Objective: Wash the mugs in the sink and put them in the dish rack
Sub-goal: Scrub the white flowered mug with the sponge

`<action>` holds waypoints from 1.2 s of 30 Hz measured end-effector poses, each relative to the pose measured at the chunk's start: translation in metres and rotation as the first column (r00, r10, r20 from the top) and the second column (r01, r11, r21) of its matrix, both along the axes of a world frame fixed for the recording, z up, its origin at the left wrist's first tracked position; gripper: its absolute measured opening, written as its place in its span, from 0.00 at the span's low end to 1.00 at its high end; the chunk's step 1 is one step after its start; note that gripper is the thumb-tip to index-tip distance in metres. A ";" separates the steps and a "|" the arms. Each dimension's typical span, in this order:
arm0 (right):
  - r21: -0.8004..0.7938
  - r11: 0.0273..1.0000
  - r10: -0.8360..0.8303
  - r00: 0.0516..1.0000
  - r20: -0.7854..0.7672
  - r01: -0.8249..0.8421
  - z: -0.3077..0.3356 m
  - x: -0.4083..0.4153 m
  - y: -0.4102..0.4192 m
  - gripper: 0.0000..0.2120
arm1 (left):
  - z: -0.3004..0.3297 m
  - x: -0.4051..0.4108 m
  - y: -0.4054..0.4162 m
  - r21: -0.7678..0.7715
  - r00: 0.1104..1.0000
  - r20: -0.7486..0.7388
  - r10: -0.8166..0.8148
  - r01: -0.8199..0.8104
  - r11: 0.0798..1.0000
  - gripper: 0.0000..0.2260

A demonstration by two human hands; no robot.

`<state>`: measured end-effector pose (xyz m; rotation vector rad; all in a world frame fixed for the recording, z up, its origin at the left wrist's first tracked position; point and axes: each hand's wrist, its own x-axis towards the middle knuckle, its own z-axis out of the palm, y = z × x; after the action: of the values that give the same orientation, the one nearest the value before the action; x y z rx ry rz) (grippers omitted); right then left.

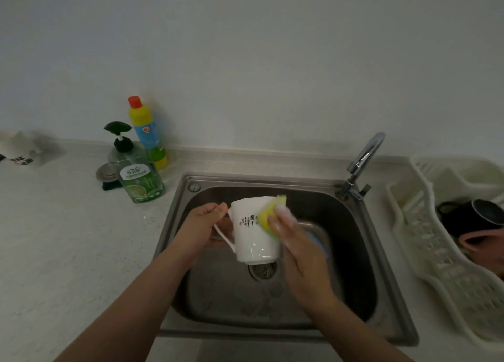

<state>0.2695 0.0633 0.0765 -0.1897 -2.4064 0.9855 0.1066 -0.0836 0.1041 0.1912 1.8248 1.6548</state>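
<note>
1. The left hand point(203, 226) grips the white mug point(255, 229) by its handle, over the middle of the sink point(362, 252).
2. The right hand point(298, 248) presses a yellow sponge point(268, 214) against the mug's side.
3. A black mug point(471, 217) lies in the dish rack point(425, 241) at the counter's right edge.

Sink to rack: faucet point(362, 162) stands at the far corner between them.
Rack point(425, 241): black mug point(469, 217) and pink mug point(485, 247) fill the middle.
Left table point(54, 239): open; bottles point(141, 170) at the back.

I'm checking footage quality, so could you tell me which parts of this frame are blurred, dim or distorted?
Head view: dim overall, with a greyish cast; motion blur smears the right hand and sponge, while the left hand and white mug stay fairly sharp; wide-angle distortion bends the dish rack and counter edge; glare highlights the tap.
</note>
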 end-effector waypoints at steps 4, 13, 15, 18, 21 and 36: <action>0.253 0.958 0.127 0.991 0.050 -0.136 -0.012 0.015 0.010 0.30 | -0.005 -0.001 -0.004 -0.038 1.000 -0.029 -0.001 0.000 0.999 0.12; 0.618 0.722 0.336 0.938 0.082 -0.312 -0.017 -0.004 0.014 0.22 | -0.009 -0.001 -0.002 -0.046 0.999 -0.032 0.023 -0.025 0.999 0.11; 0.593 0.775 0.223 0.972 0.068 -0.219 -0.005 -0.029 0.021 0.34 | -0.011 -0.002 -0.001 -0.065 0.999 -0.045 0.022 -0.024 0.998 0.14; 0.597 0.796 0.072 0.995 0.073 -0.101 0.010 -0.042 0.008 0.41 | -0.009 -0.005 0.000 -0.056 0.999 -0.038 0.033 -0.035 0.998 0.14; 0.643 0.716 0.311 0.949 0.057 -0.273 -0.019 -0.003 0.005 0.26 | -0.008 -0.008 -0.002 -0.058 0.999 -0.032 0.041 -0.043 0.997 0.12; 0.218 0.974 0.057 0.998 0.011 -0.058 -0.001 -0.025 0.024 0.21 | -0.015 0.001 -0.005 0.026 0.998 0.058 0.005 -0.007 1.000 0.12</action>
<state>0.2450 0.0878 0.0752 -0.0427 -2.5144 0.7374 0.1073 -0.0888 0.0890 0.1474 1.7629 1.6718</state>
